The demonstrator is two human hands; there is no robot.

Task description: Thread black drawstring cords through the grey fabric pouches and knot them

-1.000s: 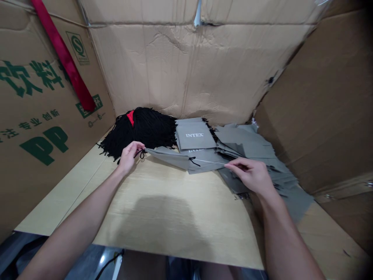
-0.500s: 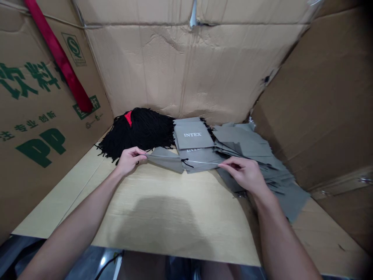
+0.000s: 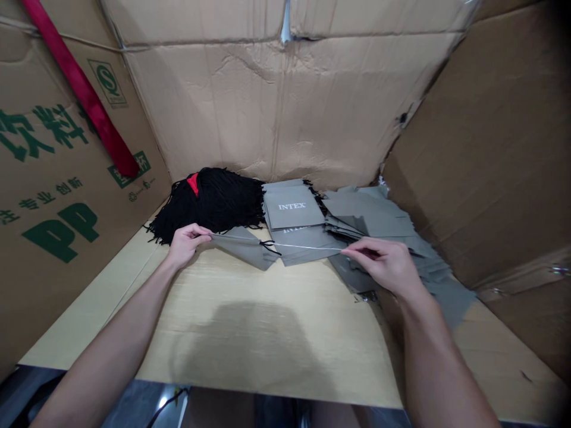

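My left hand (image 3: 185, 245) pinches the left corner of a grey fabric pouch (image 3: 245, 248), held tilted just above the table. From the pouch's right end a short black cord (image 3: 270, 246) sticks out with loose ends. A thin silvery wire (image 3: 307, 246) runs taut from that cord to my right hand (image 3: 379, 260), whose thumb and fingers are closed on its end. Behind the wire lie grey pouches printed INTEX (image 3: 293, 207), stacked flat. A heap of black cords (image 3: 209, 199) with a red scrap (image 3: 193, 184) rests behind my left hand.
Many flat grey pouches (image 3: 379, 208) are spread at the right, partly under my right hand. Cardboard walls (image 3: 205, 107) enclose the pale tabletop (image 3: 250, 333) at the back and both sides. A red ribbon (image 3: 84, 89) hangs at the left. The table's front edge is near me.
My left hand and the pouch have shifted left, while my right hand has moved right. A longer stretch of wire shows between the black cord and my right hand.
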